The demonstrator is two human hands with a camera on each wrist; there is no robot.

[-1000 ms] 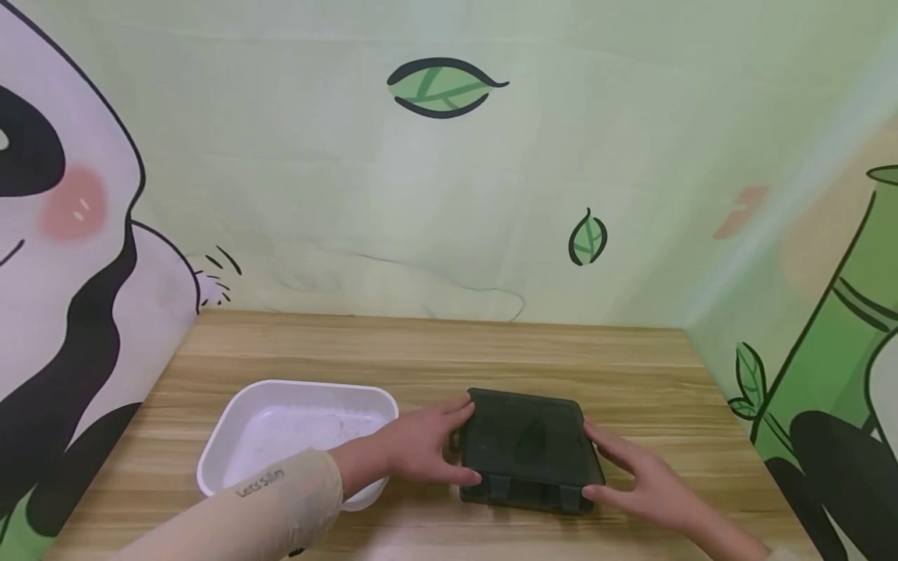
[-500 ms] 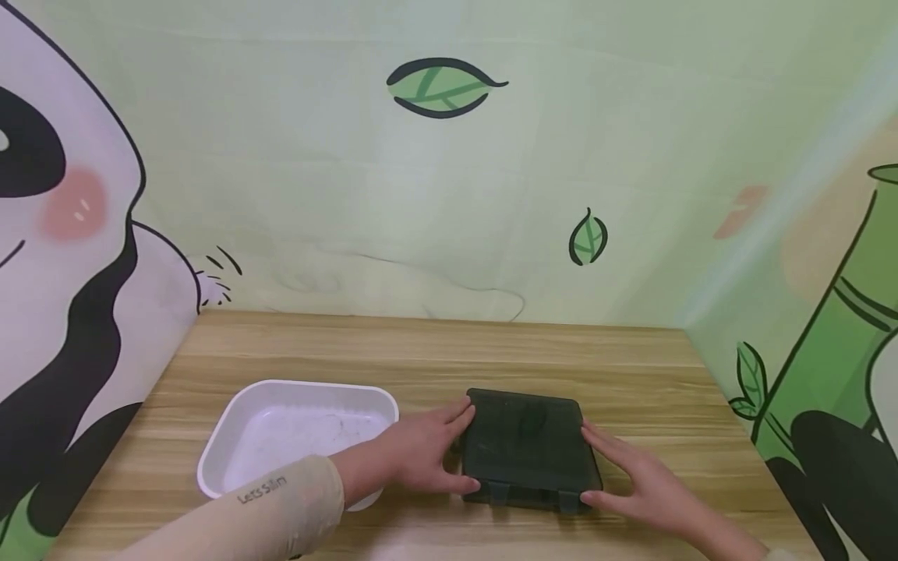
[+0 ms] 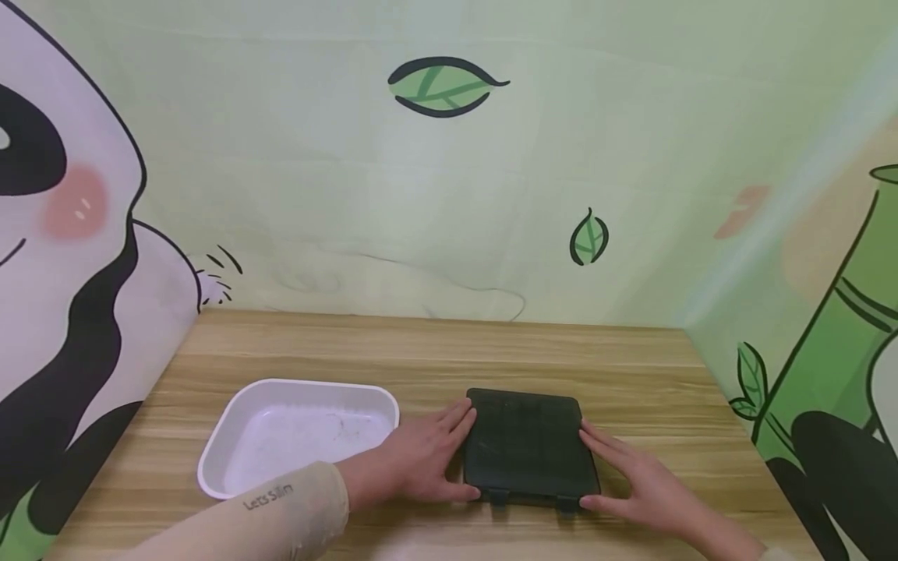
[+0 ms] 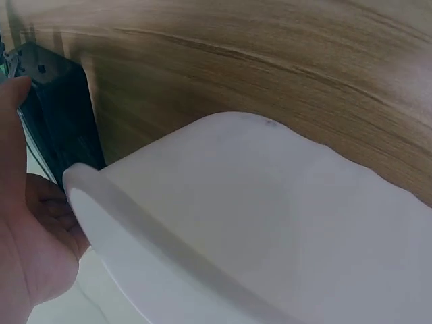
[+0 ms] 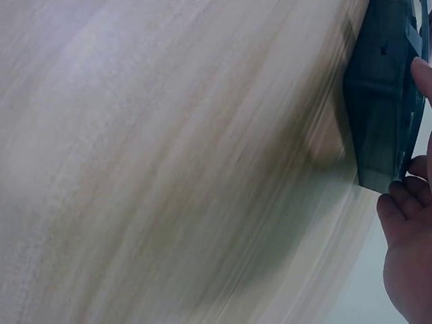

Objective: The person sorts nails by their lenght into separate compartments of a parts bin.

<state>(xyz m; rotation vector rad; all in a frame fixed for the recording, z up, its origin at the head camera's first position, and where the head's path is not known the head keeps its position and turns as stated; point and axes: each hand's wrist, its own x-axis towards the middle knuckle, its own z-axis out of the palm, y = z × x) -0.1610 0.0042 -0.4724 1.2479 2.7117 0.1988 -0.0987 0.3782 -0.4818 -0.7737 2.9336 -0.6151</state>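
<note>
A flat, dark, see-through plastic box (image 3: 529, 444) with a lid and two front latches lies on the wooden table in the head view. My left hand (image 3: 421, 456) holds its left side, thumb at the front corner and fingers along the edge. Opposite it, my right hand (image 3: 648, 483) holds the right side the same way. The box's side wall (image 4: 64, 108) also shows in the left wrist view, partly behind the hand. In the right wrist view, bent fingers touch the box (image 5: 381, 94). What is inside cannot be made out.
A white plastic basin (image 3: 238, 421) stands just left of the box, under my left forearm. Wood-grain table (image 3: 435, 351) runs back to a fabric backdrop with panda and leaf prints (image 3: 449, 195).
The box's lid has come down at the front, and the latches look lower and flatter. Both hands have followed it slightly, staying on the two sides. The basin has not moved.
</note>
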